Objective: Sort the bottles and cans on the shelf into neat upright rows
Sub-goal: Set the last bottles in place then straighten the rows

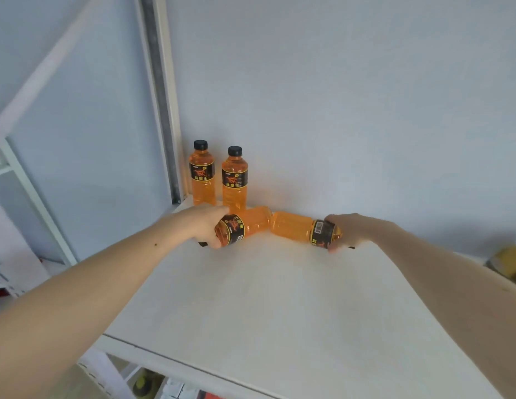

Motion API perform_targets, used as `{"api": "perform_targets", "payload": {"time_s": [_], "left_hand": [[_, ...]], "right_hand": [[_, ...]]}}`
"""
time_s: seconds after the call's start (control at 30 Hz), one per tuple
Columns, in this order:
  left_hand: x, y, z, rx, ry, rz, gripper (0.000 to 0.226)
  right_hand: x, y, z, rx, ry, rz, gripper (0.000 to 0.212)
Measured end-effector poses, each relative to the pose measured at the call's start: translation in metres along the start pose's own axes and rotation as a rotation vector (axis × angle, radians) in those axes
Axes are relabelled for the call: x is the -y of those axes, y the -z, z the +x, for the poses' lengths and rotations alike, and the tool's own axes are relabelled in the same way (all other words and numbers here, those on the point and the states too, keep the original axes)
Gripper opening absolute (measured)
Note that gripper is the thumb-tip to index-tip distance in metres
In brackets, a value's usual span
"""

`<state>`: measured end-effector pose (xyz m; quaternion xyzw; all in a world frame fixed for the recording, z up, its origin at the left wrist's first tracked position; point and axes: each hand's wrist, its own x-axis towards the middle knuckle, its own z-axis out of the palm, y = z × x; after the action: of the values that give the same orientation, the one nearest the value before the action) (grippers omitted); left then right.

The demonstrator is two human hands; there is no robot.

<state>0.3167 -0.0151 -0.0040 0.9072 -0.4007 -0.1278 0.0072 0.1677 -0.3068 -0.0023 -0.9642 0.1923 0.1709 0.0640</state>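
Fingers (219, 210) of our left hand (206, 224) and right hand (347, 230) are clamping two lying bottles (255, 223), whose bases are touching just in front of the two upright bottles (203, 180). We are judging the row half done, both still needing standing beside that pair

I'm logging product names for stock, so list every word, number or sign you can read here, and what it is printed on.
"能量王": yellow characters on the black label of the left upright bottle, under a horse figure.
"能量王": same label on the right upright bottle.
Bottle lying in the left hand: same characters on label, sideways.
Bottle lying in the right hand: barcode; digits too small to read.
Small print: blurred.
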Motion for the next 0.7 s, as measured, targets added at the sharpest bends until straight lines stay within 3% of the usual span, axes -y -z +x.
{"api": "perform_targets", "payload": {"time_s": [0.23, 0.43, 0.57, 0.7], "left_hand": [[-0.001, 0.043, -0.006, -0.009, -0.189, 0.083, 0.06], [-0.027, 0.082, 0.0, -0.135, -0.304, 0.084, 0.048], [-0.043, 0.093, 0.016, -0.212, -0.319, -0.042, 0.054], [-0.051, 0.091, 0.026, -0.313, -0.325, -0.234, 0.036]], "right_hand": [[0.013, 0.055, -0.035, 0.083, -0.052, -0.14, 0.054], [0.036, 0.089, -0.045, 0.13, -0.1, -0.221, 0.059], [0.047, 0.1, -0.044, 0.058, -0.089, -0.145, 0.055], [0.05, 0.097, -0.038, -0.09, -0.035, -0.107, 0.038]]}}
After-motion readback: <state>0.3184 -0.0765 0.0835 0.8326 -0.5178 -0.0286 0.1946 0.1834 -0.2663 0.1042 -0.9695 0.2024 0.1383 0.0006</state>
